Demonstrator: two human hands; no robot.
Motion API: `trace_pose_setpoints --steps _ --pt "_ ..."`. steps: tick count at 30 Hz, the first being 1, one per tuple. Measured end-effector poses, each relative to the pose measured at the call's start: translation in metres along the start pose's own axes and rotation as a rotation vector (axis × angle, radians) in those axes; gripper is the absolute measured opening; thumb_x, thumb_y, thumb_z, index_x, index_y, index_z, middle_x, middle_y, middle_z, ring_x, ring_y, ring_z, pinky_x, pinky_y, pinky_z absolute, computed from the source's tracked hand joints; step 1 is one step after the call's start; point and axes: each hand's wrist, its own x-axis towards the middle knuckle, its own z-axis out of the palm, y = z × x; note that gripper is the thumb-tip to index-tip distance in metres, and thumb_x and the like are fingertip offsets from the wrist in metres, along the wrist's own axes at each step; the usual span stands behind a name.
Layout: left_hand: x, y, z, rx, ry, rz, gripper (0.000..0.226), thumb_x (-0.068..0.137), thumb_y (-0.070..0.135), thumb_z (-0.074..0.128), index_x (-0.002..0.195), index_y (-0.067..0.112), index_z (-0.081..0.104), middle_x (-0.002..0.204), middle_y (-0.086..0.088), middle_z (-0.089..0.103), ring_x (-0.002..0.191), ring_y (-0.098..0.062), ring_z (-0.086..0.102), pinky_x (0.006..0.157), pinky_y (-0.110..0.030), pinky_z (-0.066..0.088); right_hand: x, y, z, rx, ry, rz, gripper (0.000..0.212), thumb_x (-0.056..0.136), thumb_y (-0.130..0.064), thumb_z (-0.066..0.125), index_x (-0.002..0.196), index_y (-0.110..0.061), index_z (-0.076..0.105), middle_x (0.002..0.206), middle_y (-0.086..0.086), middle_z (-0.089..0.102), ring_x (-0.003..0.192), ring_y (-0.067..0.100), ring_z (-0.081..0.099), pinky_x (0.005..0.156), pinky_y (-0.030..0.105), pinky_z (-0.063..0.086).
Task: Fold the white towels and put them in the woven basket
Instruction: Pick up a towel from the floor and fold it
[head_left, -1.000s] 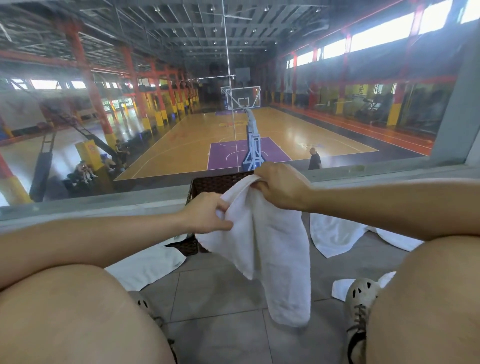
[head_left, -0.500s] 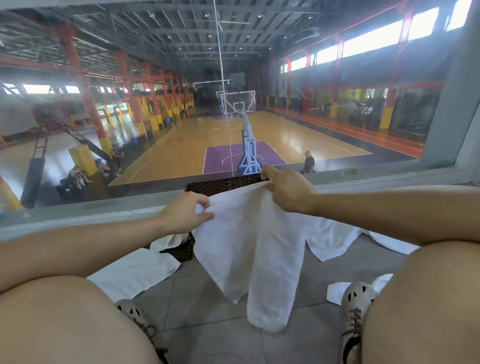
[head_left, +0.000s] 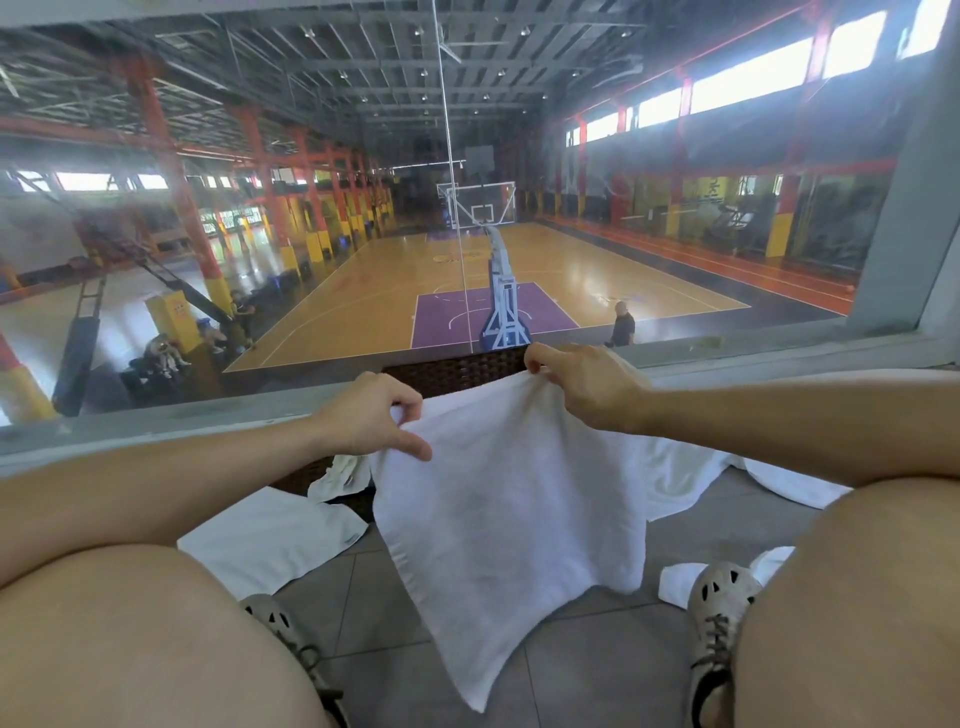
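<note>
One head-worn camera looks forward and down from a seated person's eye level, close over the left hand (head_left: 363, 415) and right hand (head_left: 587, 384). It faces the window (head_left: 311, 156) ahead, with the tiled floor (head_left: 597, 654) nearest.

Indoor sports hall seen from an upper viewing gallery, grey tiled floor (head_left: 363, 618) on the near side of a wide grey-framed glass window (head_left: 779, 340), beyond and below the window a polished wooden basketball court with purple key (head_left: 384, 296), blue-and-white hoop stand (head_left: 501, 312), clear rectangular backboard (head_left: 480, 205), red steel columns (head_left: 176, 197), dark metal truss roof (head_left: 363, 67) above the court.

Five white towels (head_left: 509, 519) (head_left: 270, 540) (head_left: 340, 473) (head_left: 675, 478) (head_left: 675, 577), one woven basket (head_left: 457, 370), two hands (head_left: 363, 415) (head_left: 587, 387), two shoes (head_left: 719, 592) (head_left: 275, 623).
</note>
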Motion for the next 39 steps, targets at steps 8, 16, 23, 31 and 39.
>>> trace_pose_setpoints --steps 8,16,23,31,39 --pt "-0.003 -0.003 0.005 0.063 -0.28 0.014 0.02 0.083 0.047 0.091 0.083 0.029 0.083 0.087 0.017 0.075 0.083 -0.001 0.065 0.071 -0.016 0.044 -0.002 0.007 0.002 0.004 0.014 0.019 0.02 0.105 -0.01 0.05 0.105 -0.029 0.056 0.106 -0.004 0.069 0.09 0.028 0.063 0.08 0.046 0.056" --pt "-0.002 0.001 0.002 -0.116 0.136 -0.031 0.038 0.079 0.052 0.091 0.061 0.024 0.073 0.067 0.01 0.07 0.062 -0.009 0.06 0.06 -0.027 0.043 -0.001 0.021 0.001 0.088 0.043 0.144 0.023 0.097 0.0 0.051 0.105 -0.022 0.055 0.104 0.003 0.068 0.088 0.027 0.06 0.075 0.043 0.051" --pt "0.0 0.001 0.003 -0.2 0.318 -0.073 0.015 0.083 0.042 0.092 0.078 0.031 0.083 0.074 0.014 0.075 0.056 -0.007 0.056 0.057 -0.021 0.041 -0.002 0.022 0.004 0.086 0.024 0.114 0.021 0.1 -0.004 0.048 0.101 -0.024 0.051 0.099 0.002 0.065 0.085 0.026 0.059 0.075 0.046 0.052" --pt "0.002 0.008 -0.01 -0.204 0.553 -0.124 0.039 0.084 0.051 0.088 0.07 0.021 0.066 0.065 0.005 0.063 0.058 -0.008 0.049 0.058 -0.032 0.039 -0.005 0.028 0.014 0.068 -0.169 0.179 0.021 0.098 -0.003 0.046 0.1 -0.025 0.047 0.087 0.004 0.063 0.076 0.021 0.058 0.064 0.041 0.047" --pt "0.001 0.004 -0.025 -0.213 0.49 -0.112 0.046 0.069 0.049 0.098 0.069 0.019 0.064 0.059 0.004 0.058 0.058 -0.007 0.042 0.057 -0.033 0.035 -0.009 0.027 0.025 0.12 -0.231 0.193 0.021 0.098 -0.005 0.045 0.1 -0.025 0.049 0.091 0.003 0.064 0.082 0.021 0.058 0.066 0.04 0.048"
